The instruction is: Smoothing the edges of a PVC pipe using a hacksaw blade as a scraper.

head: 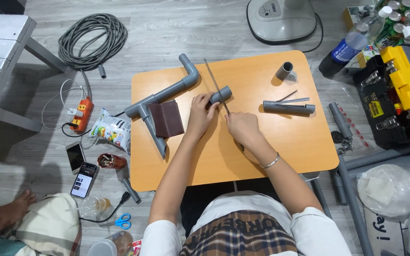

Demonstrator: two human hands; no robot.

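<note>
The right hand (242, 128) grips a thin blade (216, 86), its handle hidden. At ten o'clock from it, the left hand (201, 115) wraps fingers around a short pipe (220, 95) on the table (285, 147). The round pipe could roll, so the blade might slip onto the fingers.

Matt grey plastic pipe (220, 95), thin metal blade (214, 84), smooth wood-look tabletop (271, 142), rough brown sandpaper block (166, 119).

Blade's (216, 86) lower end under right hand (242, 128)
</note>
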